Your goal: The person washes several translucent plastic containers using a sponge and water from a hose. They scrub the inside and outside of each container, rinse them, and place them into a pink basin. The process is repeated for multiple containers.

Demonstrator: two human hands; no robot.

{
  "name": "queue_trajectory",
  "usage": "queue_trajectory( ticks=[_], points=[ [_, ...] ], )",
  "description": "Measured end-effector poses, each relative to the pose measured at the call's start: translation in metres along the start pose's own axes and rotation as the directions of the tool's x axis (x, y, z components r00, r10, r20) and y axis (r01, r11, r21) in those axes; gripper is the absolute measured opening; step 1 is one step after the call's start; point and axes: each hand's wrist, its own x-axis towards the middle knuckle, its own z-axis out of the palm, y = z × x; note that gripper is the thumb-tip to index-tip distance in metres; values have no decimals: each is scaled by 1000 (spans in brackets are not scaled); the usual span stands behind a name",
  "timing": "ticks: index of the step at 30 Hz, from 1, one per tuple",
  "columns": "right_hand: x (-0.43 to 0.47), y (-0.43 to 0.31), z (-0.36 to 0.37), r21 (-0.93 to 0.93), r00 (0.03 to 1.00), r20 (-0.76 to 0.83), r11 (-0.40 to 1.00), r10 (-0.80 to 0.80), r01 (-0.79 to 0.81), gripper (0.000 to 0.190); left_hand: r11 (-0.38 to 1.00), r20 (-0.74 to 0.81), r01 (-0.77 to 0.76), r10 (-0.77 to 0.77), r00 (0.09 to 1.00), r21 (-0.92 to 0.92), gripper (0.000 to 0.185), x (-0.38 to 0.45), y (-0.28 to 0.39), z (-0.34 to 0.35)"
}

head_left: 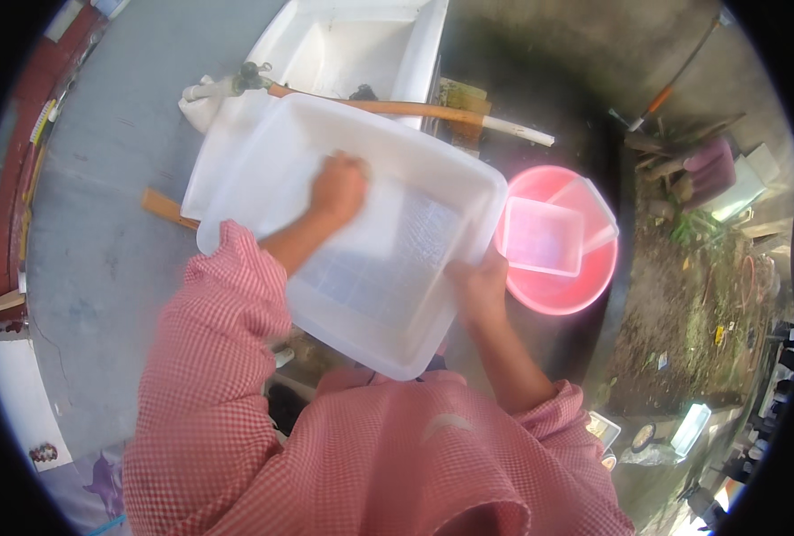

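Note:
A large translucent white plastic tub (370,288) is tilted in front of me, partly over the edge of a white sink (430,40). My right hand (480,285) grips the tub's right rim, its thumb on the inner side. Inside the tub, my left hand (340,191) is curled into a fist near the inner surface. It is blurred, and whatever may be in its fingers is hidden. Wet streaks or suds show on the tub's bottom right of that hand.
Above the tub, an orange-brown hose (397,108) runs from a tap (253,77) and ends in a white pipe. To the right, a pink basin (561,295) holds translucent containers (544,234). A long-handled tool (661,99) leans by the far wall. Bare soil (665,301) lies at right.

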Motion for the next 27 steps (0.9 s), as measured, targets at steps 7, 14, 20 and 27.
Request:
queue_trajectory(
  ticks=[7,14,20,27],
  points=[
    [-5,-7,2,-29,998,-18,998,-62,61,40,777,-189,-434,391,901,-456,34,-42,89,-61],
    [-23,0,4,5,992,-60,994,-111,112,38,895,-371,-445,402,837,-34,24,32,88,-55],
    [-27,-5,-8,91,1000,-12,996,15,-14,44,963,-386,92,13,922,252,23,26,-99,-80],
    [-17,-7,15,22,998,57,999,-34,32,32,763,-318,-460,343,884,-454,36,18,115,-52]
  ],
)
